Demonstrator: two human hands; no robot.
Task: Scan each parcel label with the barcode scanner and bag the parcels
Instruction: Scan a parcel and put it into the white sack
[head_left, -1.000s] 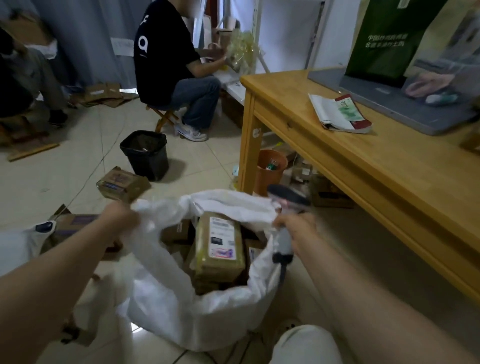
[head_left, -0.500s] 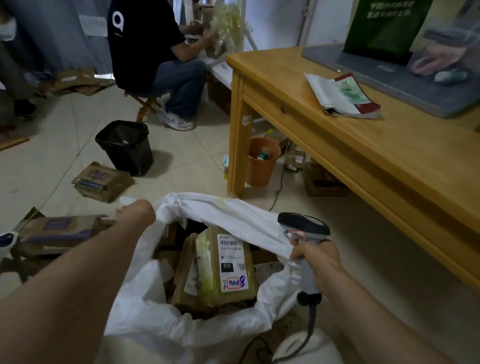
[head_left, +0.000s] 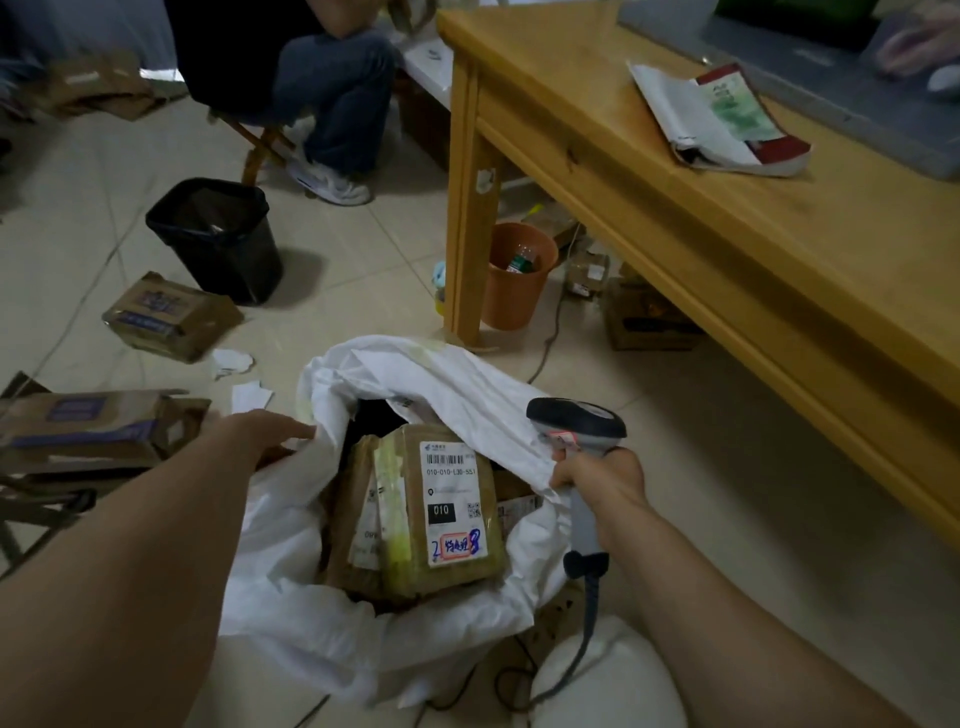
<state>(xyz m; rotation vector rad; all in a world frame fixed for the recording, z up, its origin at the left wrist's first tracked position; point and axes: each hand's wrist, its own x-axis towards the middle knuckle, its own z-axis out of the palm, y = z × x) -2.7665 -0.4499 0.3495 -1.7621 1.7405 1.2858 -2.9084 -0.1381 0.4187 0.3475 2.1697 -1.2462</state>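
- The barcode scanner (head_left: 576, 423) is gripped by its handle in the right hand (head_left: 597, 475), just right of the bag's mouth, with its dark head turned left. Its cable is seen running down toward the near edge.
- The white bag (head_left: 457, 395) is set on the tiled floor at near centre, with its mouth spread open. Its right rim is touched by the right hand's fingers.
- The left hand (head_left: 260, 436) is laid at the bag's left rim. Whether the rim is pinched or only touched cannot be told.
- A taped brown parcel (head_left: 400, 551) is stood inside the bag, with its white label (head_left: 452, 499) and barcode turned up.
- Two more boxes are left on the floor outside the bag: a flattened box (head_left: 88, 431) at the left edge, and a small box (head_left: 166, 317) farther off beside a black bin (head_left: 218, 239).
- A wooden table (head_left: 727, 234) is placed to the right, with an orange bin (head_left: 514, 291) under its corner.
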